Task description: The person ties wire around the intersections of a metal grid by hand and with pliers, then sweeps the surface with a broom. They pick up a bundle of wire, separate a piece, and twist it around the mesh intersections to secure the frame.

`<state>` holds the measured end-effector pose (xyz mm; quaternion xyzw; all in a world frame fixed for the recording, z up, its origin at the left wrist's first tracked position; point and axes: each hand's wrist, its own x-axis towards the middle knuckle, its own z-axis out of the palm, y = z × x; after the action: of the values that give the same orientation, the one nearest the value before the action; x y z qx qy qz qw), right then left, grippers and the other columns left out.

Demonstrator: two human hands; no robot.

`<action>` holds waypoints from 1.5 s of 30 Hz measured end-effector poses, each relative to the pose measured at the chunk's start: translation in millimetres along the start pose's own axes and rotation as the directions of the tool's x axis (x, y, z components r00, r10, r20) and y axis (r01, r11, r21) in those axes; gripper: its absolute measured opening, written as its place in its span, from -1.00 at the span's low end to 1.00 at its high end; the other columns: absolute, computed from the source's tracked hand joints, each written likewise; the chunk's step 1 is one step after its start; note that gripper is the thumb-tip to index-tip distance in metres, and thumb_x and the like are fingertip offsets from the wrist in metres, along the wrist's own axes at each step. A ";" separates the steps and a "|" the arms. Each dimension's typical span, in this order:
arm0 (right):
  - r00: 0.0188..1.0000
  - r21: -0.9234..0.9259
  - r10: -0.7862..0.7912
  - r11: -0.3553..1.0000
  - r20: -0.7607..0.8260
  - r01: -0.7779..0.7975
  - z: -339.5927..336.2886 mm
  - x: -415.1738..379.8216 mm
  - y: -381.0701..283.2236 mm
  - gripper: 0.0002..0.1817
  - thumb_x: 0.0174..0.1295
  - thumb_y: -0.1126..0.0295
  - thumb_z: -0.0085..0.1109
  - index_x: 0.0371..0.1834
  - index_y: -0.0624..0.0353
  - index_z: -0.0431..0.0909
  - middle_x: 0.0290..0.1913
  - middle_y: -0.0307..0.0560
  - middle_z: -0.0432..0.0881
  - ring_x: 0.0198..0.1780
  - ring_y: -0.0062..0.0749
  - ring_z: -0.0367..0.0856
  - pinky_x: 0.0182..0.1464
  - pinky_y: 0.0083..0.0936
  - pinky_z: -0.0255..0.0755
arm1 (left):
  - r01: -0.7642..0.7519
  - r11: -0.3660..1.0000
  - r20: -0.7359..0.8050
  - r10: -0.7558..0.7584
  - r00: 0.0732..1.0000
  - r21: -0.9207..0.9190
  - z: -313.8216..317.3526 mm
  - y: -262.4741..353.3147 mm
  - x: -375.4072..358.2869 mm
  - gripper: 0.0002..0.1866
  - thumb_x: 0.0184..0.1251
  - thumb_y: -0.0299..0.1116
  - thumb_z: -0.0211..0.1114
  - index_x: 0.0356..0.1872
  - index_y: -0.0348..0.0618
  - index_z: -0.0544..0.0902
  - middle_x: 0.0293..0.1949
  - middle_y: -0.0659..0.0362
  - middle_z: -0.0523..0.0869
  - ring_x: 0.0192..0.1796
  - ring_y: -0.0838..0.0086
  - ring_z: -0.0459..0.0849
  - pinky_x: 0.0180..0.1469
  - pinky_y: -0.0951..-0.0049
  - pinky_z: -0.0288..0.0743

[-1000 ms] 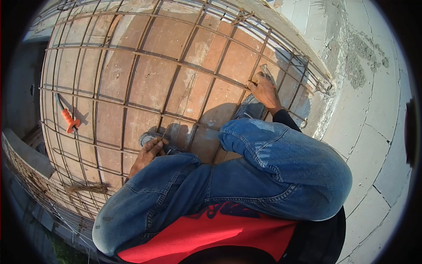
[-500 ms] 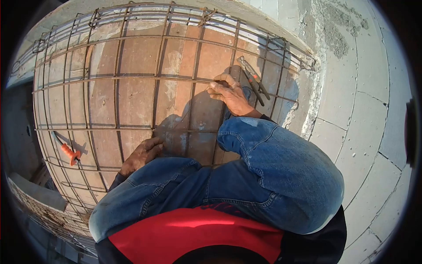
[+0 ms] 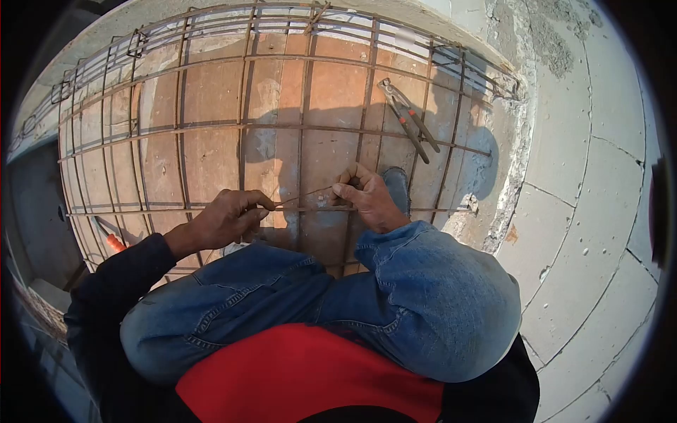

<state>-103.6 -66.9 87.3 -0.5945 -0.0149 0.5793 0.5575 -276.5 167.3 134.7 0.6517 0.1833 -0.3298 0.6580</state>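
Pinching thin wire [image 3: 305, 197] at left with left hand [image 3: 230, 217] and at right with right hand [image 3: 367, 200], over near part of rebar grid [image 3: 302, 127]; probably light, bendy, springy; best gripped close to each end.

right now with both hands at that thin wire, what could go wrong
The thin wire might prick the ungloved left hand or right hand. The pincers appear to lie loose across the rebar grid, so a knock could shift them.
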 end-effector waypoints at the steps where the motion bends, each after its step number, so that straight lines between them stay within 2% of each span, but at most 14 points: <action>1: 1.000 0.017 0.020 1.000 0.024 -0.020 -1.1 3.3 1.4 -0.85 0.24 0.46 0.24 -0.25 0.25 0.46 -0.33 -0.11 0.60 -0.28 -0.51 0.61 -0.19 -0.53 0.57 | 0.048 0.999 0.003 -0.048 0.999 0.023 0.9 9.4 1.9 -0.74 0.50 -0.38 0.00 0.07 -0.27 0.51 -0.55 0.19 0.56 -0.51 0.56 0.62 -0.46 0.47 0.53; 4: 0.994 -0.163 -0.106 0.981 -0.005 0.104 -13.0 26.9 -6.6 -0.79 0.21 0.44 0.26 -0.18 0.29 0.48 -0.32 -0.09 0.61 -0.27 -0.47 0.62 -0.19 -0.52 0.57 | 0.019 0.998 -0.081 -0.014 0.997 0.065 11.6 9.4 25.7 -0.76 0.48 -0.42 0.00 0.03 -0.29 0.51 -0.57 0.20 0.53 -0.54 0.58 0.53 -0.47 0.47 0.48; 5: 0.953 -0.352 -0.274 0.911 -0.130 0.213 -25.6 34.3 -6.0 -0.77 0.21 0.43 0.27 -0.15 0.30 0.49 -0.31 -0.07 0.61 -0.27 -0.45 0.62 -0.19 -0.50 0.56 | -0.016 0.999 -0.134 0.021 0.991 0.045 17.8 6.5 37.3 -0.77 0.48 -0.44 -0.01 0.01 -0.30 0.51 -0.58 0.20 0.51 -0.55 0.59 0.50 -0.47 0.47 0.47; 6: 0.869 -0.538 -0.445 0.798 -0.219 0.273 -39.7 39.2 -5.5 -0.75 0.20 0.43 0.27 -0.12 0.31 0.49 -0.30 -0.06 0.61 -0.27 -0.43 0.63 -0.20 -0.48 0.55 | 0.100 0.989 -0.156 -0.116 0.981 -0.107 24.0 6.9 50.6 -0.79 0.47 -0.46 -0.03 -0.01 -0.30 0.50 -0.58 0.20 0.48 -0.58 0.60 0.47 -0.50 0.48 0.45; 9: 0.793 -0.623 -0.520 0.745 -0.317 0.239 -86.5 53.1 -9.0 -0.75 0.25 0.43 0.22 -0.06 0.30 0.51 -0.29 -0.10 0.62 -0.29 -0.50 0.59 -0.20 -0.51 0.51 | 0.100 0.986 -0.239 -0.131 0.962 -0.134 42.6 -16.8 97.7 -0.77 0.52 -0.40 -0.06 0.02 -0.27 0.48 -0.61 0.22 0.48 -0.61 0.62 0.46 -0.53 0.52 0.41; 11: 0.697 -0.801 -0.664 0.557 -0.270 0.220 -106.9 58.7 -16.4 -0.79 0.24 0.47 0.18 -0.09 0.28 0.53 -0.26 -0.04 0.63 -0.30 -0.39 0.62 -0.23 -0.47 0.51 | 0.074 0.974 -0.257 -0.129 0.958 -0.213 57.5 -32.8 126.2 -0.78 0.49 -0.42 -0.05 0.00 -0.27 0.49 -0.62 0.22 0.47 -0.61 0.61 0.46 -0.54 0.50 0.41; 13: 0.703 -0.867 -0.690 0.445 -0.172 0.224 -124.7 66.2 -18.5 -0.80 0.20 0.47 0.18 -0.12 0.24 0.55 -0.24 0.00 0.63 -0.28 -0.23 0.63 -0.23 -0.39 0.50 | 0.008 0.957 -0.300 -0.098 0.949 -0.289 62.1 -29.3 148.4 -0.79 0.47 -0.45 -0.05 -0.01 -0.28 0.50 -0.63 0.21 0.47 -0.61 0.59 0.46 -0.56 0.48 0.41; 14: 0.713 -0.921 -0.699 0.308 -0.050 0.238 -132.3 71.5 -20.8 -0.81 0.16 0.47 0.18 -0.15 0.20 0.57 -0.21 0.04 0.62 -0.25 -0.07 0.63 -0.23 -0.32 0.50 | 0.008 0.972 -0.327 -0.087 0.941 -0.236 64.2 -29.5 158.2 -0.78 0.49 -0.42 -0.04 0.00 -0.27 0.49 -0.61 0.22 0.48 -0.60 0.61 0.46 -0.54 0.52 0.42; 20: 0.804 -0.919 -0.486 0.005 0.341 0.393 -137.4 96.5 -41.3 -0.78 0.14 0.45 0.16 -0.13 0.02 0.60 -0.21 -0.10 0.61 -0.17 -0.09 0.63 -0.16 -0.25 0.51 | -0.035 0.983 -0.420 -0.044 0.907 -0.178 75.5 -20.4 191.6 -0.75 0.49 -0.40 -0.02 0.05 -0.23 0.53 -0.55 0.22 0.53 -0.56 0.61 0.50 -0.50 0.53 0.46; 29: 0.885 -0.919 -0.250 -0.122 0.394 0.375 -132.2 122.4 -58.0 -0.82 0.17 0.40 0.11 -0.15 0.02 0.56 -0.06 -0.12 0.51 -0.07 -0.03 0.59 -0.07 -0.12 0.48 | 0.002 0.981 -0.429 -0.087 0.899 -0.194 76.2 -16.8 196.4 -0.72 0.50 -0.35 0.01 0.08 -0.22 0.55 -0.46 0.20 0.58 -0.44 0.61 0.54 -0.42 0.52 0.51; 32: 0.832 -0.886 -0.311 -0.230 0.460 0.403 -136.8 123.1 -50.0 -0.81 0.17 0.44 0.09 -0.14 0.08 0.49 -0.09 -0.07 0.50 -0.06 -0.01 0.58 -0.07 -0.13 0.48 | -0.003 0.980 -0.416 -0.082 0.906 -0.199 75.6 -14.3 197.0 -0.72 0.51 -0.35 -0.01 0.08 -0.21 0.55 -0.46 0.21 0.57 -0.43 0.61 0.53 -0.40 0.52 0.51; 39: 0.822 -0.871 -0.302 -0.072 0.483 0.485 -128.4 107.8 -47.4 -0.84 0.18 0.50 0.05 -0.16 0.20 0.41 -0.24 0.06 0.54 -0.07 0.01 0.56 -0.09 -0.15 0.42 | 0.023 0.995 -0.434 -0.062 0.899 -0.095 77.5 -6.0 199.4 -0.72 0.46 -0.33 0.06 0.04 -0.23 0.58 -0.44 0.24 0.59 -0.39 0.59 0.53 -0.31 0.47 0.51; 43: 0.805 -0.838 -0.514 0.262 0.298 0.478 -109.2 88.4 -40.5 -0.90 0.15 0.55 0.07 -0.27 0.23 0.42 -0.36 0.11 0.56 -0.22 0.04 0.57 -0.19 -0.15 0.41 | -0.072 0.987 -0.561 0.139 0.816 0.140 82.1 12.1 201.0 -0.73 0.40 -0.29 0.13 -0.06 -0.25 0.62 -0.39 0.10 0.68 -0.36 0.47 0.62 -0.27 0.37 0.52; 45: 0.767 -0.749 -0.588 0.381 0.257 0.543 -101.3 83.9 -29.3 -0.92 0.13 0.57 0.09 -0.32 0.24 0.43 -0.39 0.14 0.55 -0.29 0.07 0.56 -0.25 -0.13 0.42 | 0.074 0.969 -0.589 0.080 0.804 0.234 78.7 30.9 196.9 -0.75 0.30 -0.31 0.18 -0.14 -0.26 0.66 -0.36 -0.06 0.72 -0.34 0.26 0.70 -0.24 0.25 0.55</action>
<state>13.8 -65.5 21.1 -0.7490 -0.4554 0.2696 0.3986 -129.7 49.7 31.9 0.7985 0.3368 -0.1280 0.4822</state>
